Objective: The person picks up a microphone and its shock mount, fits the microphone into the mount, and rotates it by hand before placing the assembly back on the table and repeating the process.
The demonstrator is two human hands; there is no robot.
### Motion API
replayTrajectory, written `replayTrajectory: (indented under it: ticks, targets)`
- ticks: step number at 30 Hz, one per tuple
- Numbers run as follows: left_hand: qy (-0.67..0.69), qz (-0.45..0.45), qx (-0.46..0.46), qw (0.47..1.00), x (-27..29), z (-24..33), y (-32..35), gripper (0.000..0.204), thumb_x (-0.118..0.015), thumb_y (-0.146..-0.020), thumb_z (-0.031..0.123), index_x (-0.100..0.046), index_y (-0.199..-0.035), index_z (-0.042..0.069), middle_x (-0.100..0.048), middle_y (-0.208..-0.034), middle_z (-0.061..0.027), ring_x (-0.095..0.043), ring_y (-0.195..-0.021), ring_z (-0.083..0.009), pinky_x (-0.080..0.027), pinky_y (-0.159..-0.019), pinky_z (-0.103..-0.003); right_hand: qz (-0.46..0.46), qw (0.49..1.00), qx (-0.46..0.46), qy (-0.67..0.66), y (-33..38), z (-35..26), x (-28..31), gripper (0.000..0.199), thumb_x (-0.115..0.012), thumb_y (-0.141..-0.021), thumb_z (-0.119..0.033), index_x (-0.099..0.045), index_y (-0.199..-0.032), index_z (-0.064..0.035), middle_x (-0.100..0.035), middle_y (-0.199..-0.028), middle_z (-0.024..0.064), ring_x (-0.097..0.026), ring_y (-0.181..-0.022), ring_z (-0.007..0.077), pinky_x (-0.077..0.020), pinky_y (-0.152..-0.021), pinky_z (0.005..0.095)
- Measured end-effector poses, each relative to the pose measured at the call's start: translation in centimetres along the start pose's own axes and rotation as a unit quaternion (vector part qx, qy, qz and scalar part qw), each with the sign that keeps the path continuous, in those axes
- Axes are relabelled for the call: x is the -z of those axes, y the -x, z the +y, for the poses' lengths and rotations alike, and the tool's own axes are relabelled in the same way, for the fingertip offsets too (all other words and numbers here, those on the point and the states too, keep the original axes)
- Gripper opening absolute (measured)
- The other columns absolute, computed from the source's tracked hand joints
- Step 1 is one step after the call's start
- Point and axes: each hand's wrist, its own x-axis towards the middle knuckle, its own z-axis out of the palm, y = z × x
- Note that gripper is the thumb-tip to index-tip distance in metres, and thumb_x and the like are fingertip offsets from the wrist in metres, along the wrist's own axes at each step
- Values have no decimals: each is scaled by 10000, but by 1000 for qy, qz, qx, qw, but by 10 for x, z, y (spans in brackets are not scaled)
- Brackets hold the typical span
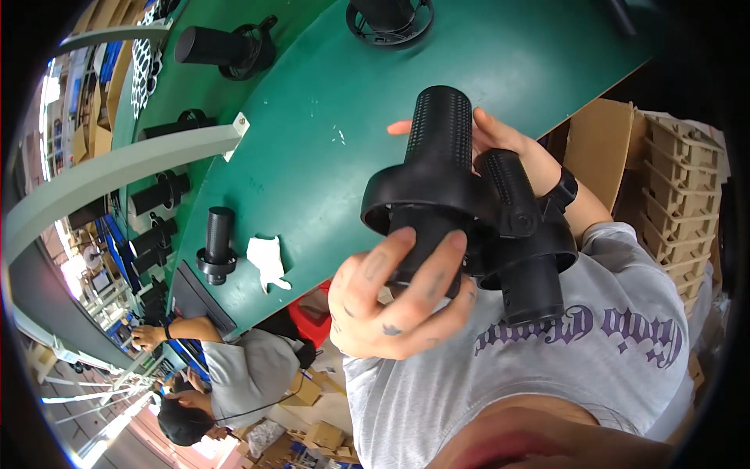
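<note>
Black and dimpled, the front tube (440, 129) is held up over the green bench (328, 184) by the left hand (402, 301), its fingers curled firmly round the lower end under the collar (426, 184), perhaps because that rim gives a natural stop. Behind it the right hand (512, 137) is spread, but whether it grips anything cannot be told, as a second tube (531, 289) crowds just right of the grip and blocks the view. Leftward lie a white cloth (268, 262) and a third tube (221, 230), with a grey bar (125, 176) arching past more tubes beyond.
</note>
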Motion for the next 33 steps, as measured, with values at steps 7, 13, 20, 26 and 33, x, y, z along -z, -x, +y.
replayTrajectory:
  ticks: [7,13,20,26,33]
  targets:
    - [-19,35,-36,999,-4,1,1,304,-695,-532,184,-680,-805,318,-683,-973,24,-557,-912,-277,-476,-705,-275,-89,995,12,-47,-16,6,42,775,-557,-901,-555,-399,-1386,28,-647,-1083,118,-555,-652,68,-436,-528,167]
    - [200,-78,-60,975,-15,17,-3,481,-678,-620,97,-706,-1084,222,-657,-1135,-53,-611,-781,-168,-501,-606,-252,-128,978,-132,-97,-24,-8,84,714,-617,-901,-432,-382,-1345,75,-648,-936,155,-646,-561,166,-530,-425,238]
    - [478,-150,-28,865,-28,19,34,233,-638,-705,90,-714,-916,26,-678,-1080,-132,-639,-680,-134,-506,-628,-249,-281,900,-284,176,-19,-22,23,614,-766,-727,53,-405,-1220,113,-603,-641,122,-622,-445,152,-465,-324,225]
    - [432,-49,410,802,-34,22,55,212,-596,-613,-55,-678,-809,-45,-661,-856,-148,-630,-723,-244,-490,-691,-314,-250,912,-273,178,1,-26,21,750,-837,-609,68,-427,-1234,128,-649,-729,132,-609,-488,95,-461,-347,192]
    - [424,-170,379,805,-58,34,66,229,-680,-680,-21,-716,-890,61,-641,-942,-106,-622,-823,-278,-510,-712,-344,-76,954,-224,186,11,-16,54,886,-930,-516,-139,-471,-1227,123,-644,-1048,125,-637,-963,132,-523,-829,250]
